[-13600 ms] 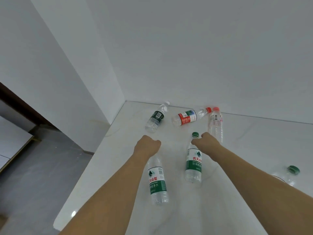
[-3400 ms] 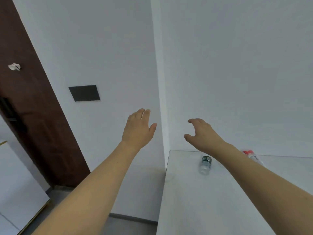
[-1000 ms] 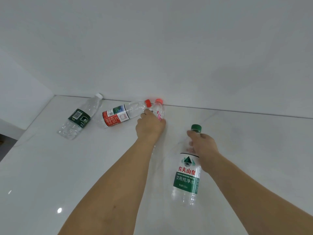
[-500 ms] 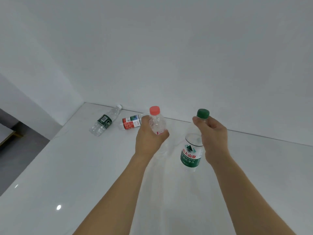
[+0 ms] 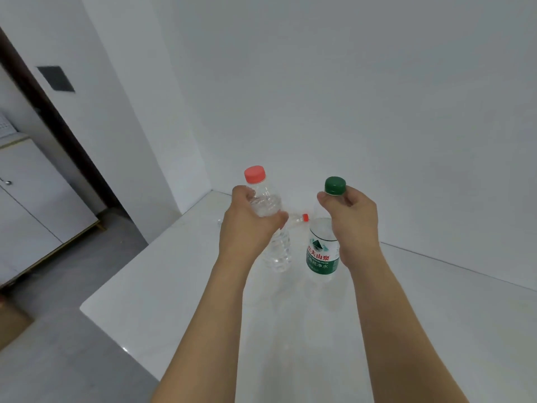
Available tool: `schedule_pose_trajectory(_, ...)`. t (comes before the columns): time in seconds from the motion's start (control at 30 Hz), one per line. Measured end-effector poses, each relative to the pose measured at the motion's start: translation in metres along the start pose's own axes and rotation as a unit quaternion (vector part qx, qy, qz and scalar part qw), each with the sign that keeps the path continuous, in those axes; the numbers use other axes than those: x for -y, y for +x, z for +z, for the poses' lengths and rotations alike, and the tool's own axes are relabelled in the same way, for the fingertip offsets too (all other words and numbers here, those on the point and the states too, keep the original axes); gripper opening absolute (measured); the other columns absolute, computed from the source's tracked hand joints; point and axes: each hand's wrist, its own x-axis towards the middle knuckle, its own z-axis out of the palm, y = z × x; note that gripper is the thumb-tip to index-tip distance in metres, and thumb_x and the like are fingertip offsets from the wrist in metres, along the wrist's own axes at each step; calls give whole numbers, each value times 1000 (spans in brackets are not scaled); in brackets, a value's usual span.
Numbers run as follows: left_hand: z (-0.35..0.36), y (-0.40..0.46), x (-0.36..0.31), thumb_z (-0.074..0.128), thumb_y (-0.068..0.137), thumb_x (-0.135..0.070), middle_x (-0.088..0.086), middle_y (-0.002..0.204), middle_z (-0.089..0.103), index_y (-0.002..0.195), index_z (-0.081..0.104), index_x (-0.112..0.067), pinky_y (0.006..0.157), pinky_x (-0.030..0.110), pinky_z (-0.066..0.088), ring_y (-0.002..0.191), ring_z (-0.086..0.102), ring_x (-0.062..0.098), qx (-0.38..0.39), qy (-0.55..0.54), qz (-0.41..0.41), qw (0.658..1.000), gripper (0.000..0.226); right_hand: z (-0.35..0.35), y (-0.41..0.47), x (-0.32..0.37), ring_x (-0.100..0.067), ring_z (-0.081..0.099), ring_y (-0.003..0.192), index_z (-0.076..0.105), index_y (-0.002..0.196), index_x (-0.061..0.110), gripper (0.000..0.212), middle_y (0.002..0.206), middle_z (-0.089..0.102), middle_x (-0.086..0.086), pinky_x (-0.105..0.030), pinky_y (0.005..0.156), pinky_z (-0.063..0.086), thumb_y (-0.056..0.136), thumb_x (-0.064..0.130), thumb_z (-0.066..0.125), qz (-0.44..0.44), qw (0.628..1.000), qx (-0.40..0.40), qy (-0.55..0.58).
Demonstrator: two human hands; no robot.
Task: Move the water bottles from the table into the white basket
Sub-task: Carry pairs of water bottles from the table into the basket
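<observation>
Over on the far left a pale cabinet [image 5: 35, 199] stands on the grey floor, a dark door frame [image 5: 58, 120] behind it, and no white basket is in view anywhere. Coming across to the white bench [image 5: 162, 286], both hands are up and loaded.

The left hand [image 5: 247, 225] has its grip wrapped full round the shoulder of the pink-capped bottle [image 5: 268, 216], fingers and thumb curled about the clear plastic. That bottle hangs clear of the bench, long axis close to upright, cap to the ceiling, base pointing down and leaning slightly right. A whole-hand hold high on the body looks chosen for carrying, so the bottle swings under the hand.

Between the two hands, low at the back, a red-capped bottle [image 5: 299, 220] lies on its side on the bench, cap pointing right, mostly hidden behind the left hand.

Now the right hand [image 5: 353, 225]: its grip is a pinch at the neck just under the green cap [image 5: 335, 186], fingertips closed in tight, and the green-labelled bottle [image 5: 322, 254] dangles below it. Long axis nearly vertical again, cap up, label facing the camera, base off the bench. A neck pinch lets the weight hang plumb, I'd say, ready to drop base-first into a basket.
</observation>
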Motion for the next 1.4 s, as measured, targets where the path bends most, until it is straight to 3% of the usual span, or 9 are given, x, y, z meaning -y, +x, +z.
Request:
schedule_pose_trajectory(0.23,-129,-5,32,82,70,-34,-16,104,51,120,43,-25,79,32,48,96,56,12,-40,-18,9,999,64,98,-56,25,-12,63,102,65,80,34,16,96,70,12,-31,88,44,82,21,73,-36,997,66,-27)
schedule_pose_trajectory(0.53,-316,1,122,81,68,-34,-14,105,57,118,45,-28,84,42,54,96,60,15,-67,7,5,998,62,289,-152,36,-15,61,88,66,81,28,12,94,69,-1,-30,80,46,84,18,71,-68,988,136,-19)
schedule_pose_trajectory(0.7,-401,19,175,80,66,-32,-11,108,60,116,47,-28,85,41,53,97,61,13,-87,15,-7,996,60,391,-189,29,-15,60,88,66,86,27,9,96,68,-7,-28,80,46,85,18,70,-72,981,180,-19)
schedule_pose_trajectory(0.9,-480,72,236,82,66,-30,-17,101,61,115,49,-29,78,34,52,92,61,7,-126,9,-29,992,59,508,-187,12,-14,60,90,67,100,20,15,97,66,-1,-28,81,44,86,19,70,-74,976,205,-14)
schedule_pose_trajectory(1.0,-514,112,266,82,66,-29,-18,99,59,114,49,-28,81,37,52,93,61,9,-146,16,-30,989,58,571,-175,3,-16,61,92,69,106,17,21,98,68,0,-28,82,45,85,20,71,-90,973,213,-1)
schedule_pose_trajectory(1.1,-548,158,291,83,66,-29,-18,98,60,113,49,-28,84,41,53,91,61,8,-157,29,-35,987,57,635,-160,1,-13,60,84,69,94,22,10,89,67,3,-25,77,45,85,19,71,-100,967,233,18)
schedule_pose_trajectory(1.27,-618,232,325,83,66,-32,-11,107,58,117,48,-27,85,41,52,96,61,15,-185,42,-36,981,62,744,-137,11,-4,62,73,68,85,26,9,84,68,6,-21,69,47,84,18,72,-100,959,262,38)
schedule_pose_trajectory(1.4,-677,279,364,84,66,-32,-11,103,58,115,48,-25,80,36,52,95,61,15,-214,39,-42,975,61,835,-133,6,-14,65,83,70,85,25,5,88,70,3,-34,79,53,82,22,72,-112,953,282,24)
